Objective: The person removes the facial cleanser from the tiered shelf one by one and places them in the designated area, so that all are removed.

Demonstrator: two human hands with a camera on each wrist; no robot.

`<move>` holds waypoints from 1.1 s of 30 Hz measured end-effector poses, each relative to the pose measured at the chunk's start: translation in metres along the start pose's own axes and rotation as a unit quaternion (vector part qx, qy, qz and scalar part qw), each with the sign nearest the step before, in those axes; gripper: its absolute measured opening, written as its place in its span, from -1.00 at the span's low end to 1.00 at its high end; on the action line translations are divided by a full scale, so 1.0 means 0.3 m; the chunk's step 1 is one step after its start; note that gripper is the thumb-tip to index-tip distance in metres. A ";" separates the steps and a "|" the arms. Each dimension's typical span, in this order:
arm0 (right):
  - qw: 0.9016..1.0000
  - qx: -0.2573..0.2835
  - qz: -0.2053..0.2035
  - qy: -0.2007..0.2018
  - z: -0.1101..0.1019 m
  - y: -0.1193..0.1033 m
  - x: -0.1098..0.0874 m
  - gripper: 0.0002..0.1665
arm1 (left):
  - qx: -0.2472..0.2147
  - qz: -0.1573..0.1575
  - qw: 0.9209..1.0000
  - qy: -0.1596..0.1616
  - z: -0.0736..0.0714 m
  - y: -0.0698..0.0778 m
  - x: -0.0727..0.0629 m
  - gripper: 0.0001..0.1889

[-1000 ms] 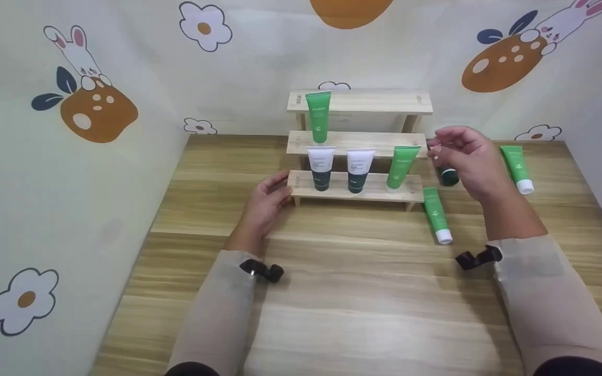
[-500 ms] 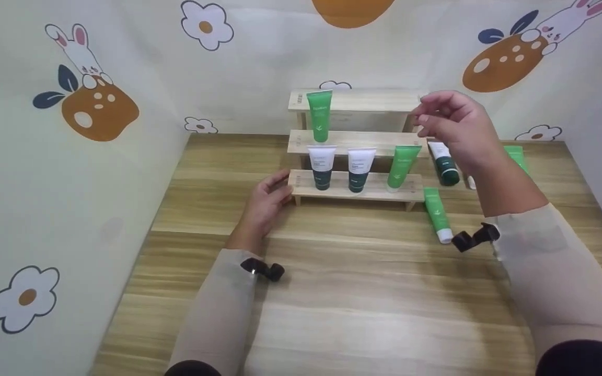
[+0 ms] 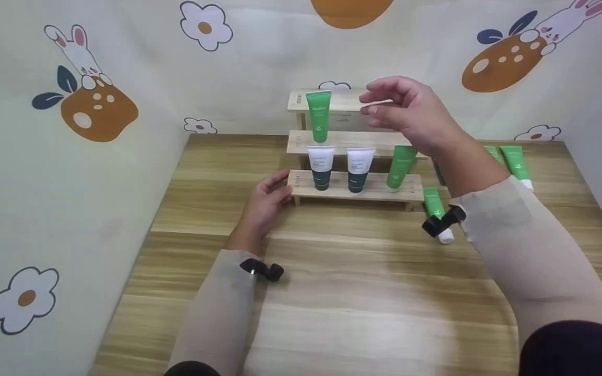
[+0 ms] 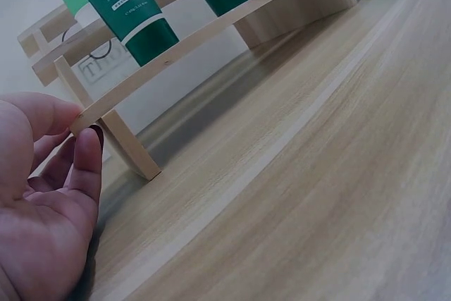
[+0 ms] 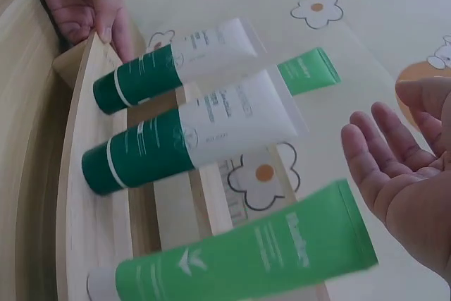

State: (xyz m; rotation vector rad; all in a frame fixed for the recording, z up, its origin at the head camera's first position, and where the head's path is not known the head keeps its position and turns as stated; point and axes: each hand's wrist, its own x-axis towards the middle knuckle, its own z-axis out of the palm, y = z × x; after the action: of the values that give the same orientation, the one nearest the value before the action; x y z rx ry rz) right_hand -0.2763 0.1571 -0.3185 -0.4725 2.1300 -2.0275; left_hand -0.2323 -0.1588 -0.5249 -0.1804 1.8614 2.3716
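My left hand (image 3: 264,206) pinches the left end of the lowest step of a three-tier wooden display rack (image 3: 358,195); the left wrist view shows the fingers (image 4: 86,167) at the board's edge. My right hand (image 3: 411,112) hovers before the top tier, fingers loosely bent and holding nothing; the right wrist view shows its palm bare. Two white-and-dark-green squeeze tubes (image 3: 321,167) and a green tube (image 3: 401,167) stand on the lowest step. Another green tube (image 3: 319,117) stands on the middle step, at the left, to the left of my right hand.
Right of the rack, a green tube (image 3: 433,201) lies on the wooden table, partly under the right wrist's camera. More green tubes (image 3: 514,162) lie farther right, and a dark one is mostly hidden behind my right forearm. A patterned wall sheet (image 3: 259,68) stands behind the rack.
My right hand has risen from beside the rack's right end and moved left to its top tier. The left hand, the rack and the standing tubes have not moved.
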 end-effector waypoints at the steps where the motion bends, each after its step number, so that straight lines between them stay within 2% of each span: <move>1: 1.000 -0.011 0.008 -0.003 0.015 -0.002 0.012 -0.57 | -0.001 -0.001 1.000 0.001 -0.001 0.001 -0.001 -0.46; 7: 0.996 -0.076 0.041 -0.025 0.090 -0.008 0.076 -0.52 | -0.004 -0.011 1.000 0.004 -0.005 0.004 -0.002 -0.45; 14: 0.993 -0.101 0.061 -0.026 0.144 -0.007 0.138 -0.43 | -0.003 -0.011 1.000 0.007 -0.002 0.003 -0.001 -0.46; 24: 0.993 -0.102 0.038 -0.040 0.176 0.021 0.162 -0.46 | 0.003 -0.009 1.000 0.005 -0.005 0.002 0.004 -0.46; 29: 0.992 -0.119 0.041 -0.006 0.183 0.022 0.156 -0.60 | 0.002 0.000 1.000 0.002 -0.001 0.002 0.001 -0.45; 33: 0.987 -0.150 0.059 0.025 0.176 0.020 0.145 -0.70 | 0.003 0.001 1.000 0.002 0.001 0.003 0.000 -0.44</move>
State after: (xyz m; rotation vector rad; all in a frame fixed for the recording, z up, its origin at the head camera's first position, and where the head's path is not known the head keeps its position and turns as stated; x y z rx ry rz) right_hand -0.3001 0.0930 -0.3236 -0.3286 2.4436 -1.6799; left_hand -0.2326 -0.1587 -0.5239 -0.1837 1.8719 2.3678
